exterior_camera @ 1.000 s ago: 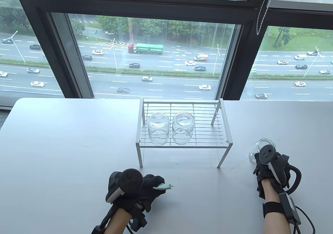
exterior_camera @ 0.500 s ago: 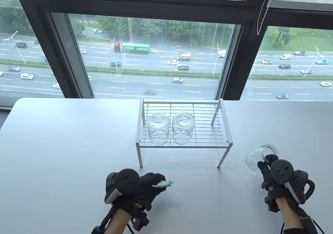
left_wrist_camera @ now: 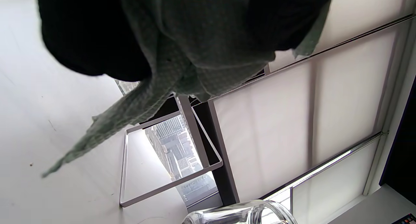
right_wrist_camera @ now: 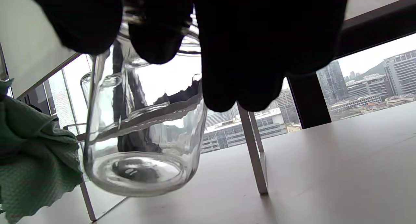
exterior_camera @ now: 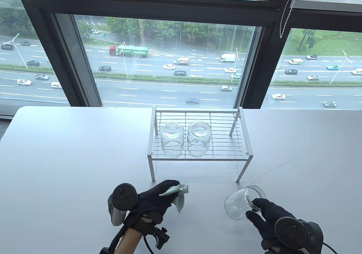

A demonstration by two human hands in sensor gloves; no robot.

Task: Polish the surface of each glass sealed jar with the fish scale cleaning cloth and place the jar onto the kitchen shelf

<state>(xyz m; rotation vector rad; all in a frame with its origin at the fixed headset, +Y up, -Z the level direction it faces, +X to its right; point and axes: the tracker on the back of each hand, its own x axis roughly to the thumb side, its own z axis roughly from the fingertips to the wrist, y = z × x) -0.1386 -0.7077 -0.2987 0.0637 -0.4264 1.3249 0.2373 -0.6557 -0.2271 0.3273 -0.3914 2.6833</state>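
Observation:
My right hand [exterior_camera: 261,213] grips a clear glass jar [exterior_camera: 240,204] by its rim, tilted above the table in front of the shelf's right leg. The right wrist view shows this jar [right_wrist_camera: 143,142] hanging from my gloved fingers [right_wrist_camera: 240,55]. My left hand [exterior_camera: 159,197] holds the pale green fish scale cloth [exterior_camera: 179,196], which droops from the fingers; the left wrist view shows the cloth [left_wrist_camera: 182,55] bunched in the glove. Two more glass jars [exterior_camera: 171,141] [exterior_camera: 199,139] stand upside down on the white wire shelf [exterior_camera: 243,149].
The shelf stands mid-table near the large window [exterior_camera: 169,59]. Its right half holds no jar. The grey table [exterior_camera: 70,152] stretches wide on both sides. A blind cord [exterior_camera: 285,11] hangs at the upper right.
My right hand has carried the jar from the table's right side leftward and toward me. My left hand has turned and lifted slightly, letting the cloth hang out further.

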